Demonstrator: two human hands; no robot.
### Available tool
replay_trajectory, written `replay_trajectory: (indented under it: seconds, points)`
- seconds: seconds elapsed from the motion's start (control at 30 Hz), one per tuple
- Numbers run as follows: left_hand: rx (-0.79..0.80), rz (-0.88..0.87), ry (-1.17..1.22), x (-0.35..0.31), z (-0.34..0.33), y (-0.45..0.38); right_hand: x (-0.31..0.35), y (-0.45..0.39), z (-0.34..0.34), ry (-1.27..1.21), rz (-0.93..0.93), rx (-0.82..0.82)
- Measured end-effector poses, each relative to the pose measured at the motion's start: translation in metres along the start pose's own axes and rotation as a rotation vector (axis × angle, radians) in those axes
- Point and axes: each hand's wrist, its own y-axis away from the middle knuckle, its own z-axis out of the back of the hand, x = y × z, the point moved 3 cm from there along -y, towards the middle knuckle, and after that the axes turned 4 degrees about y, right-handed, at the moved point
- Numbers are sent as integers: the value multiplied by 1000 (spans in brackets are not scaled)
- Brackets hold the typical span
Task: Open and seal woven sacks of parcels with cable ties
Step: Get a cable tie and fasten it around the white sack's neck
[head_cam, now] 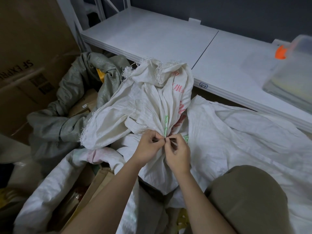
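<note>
I had the white sack [148,105] gathered at its neck, right in front of my knee [249,196] and just below the edge of the white shelf [152,36]. My left hand [147,148] pinched the dark cable tie [172,139] at the left side of the bunched neck, thumb and forefinger curled tight on it. My right hand [177,152] pinched the other end of the tie on the right side of the neck, fingers curled in the same way. The two hands met almost fingertip to fingertip at the pinch point, where the cloth folds ran together. Only short dark bits of the tie showed between my fingers, so I could not tell whether it was already looped shut.

Above the neck the sack's open mouth fanned up and out, frayed along its rim, with red and green printing on the folds nearest the shelf. A second white sack [244,132] lay flat to the right of the neck, spread under the shelf's front edge. To the left of the white sack sat a grey-green sack [67,102], slumped open, and beyond it a big cardboard box [30,48]. On the shelf's right end stood a clear plastic tub [293,71] with an orange clip [280,52].
</note>
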Motion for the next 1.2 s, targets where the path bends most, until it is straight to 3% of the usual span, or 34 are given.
replay_trajectory:
  seconds: [1.07, 1.2]
  points:
    - [14, 47, 24, -4, -2, 3, 2, 0, 3, 135, 51, 27]
    - [15, 54, 36, -5, -2, 3, 2, 0, 5, 32, 6, 4]
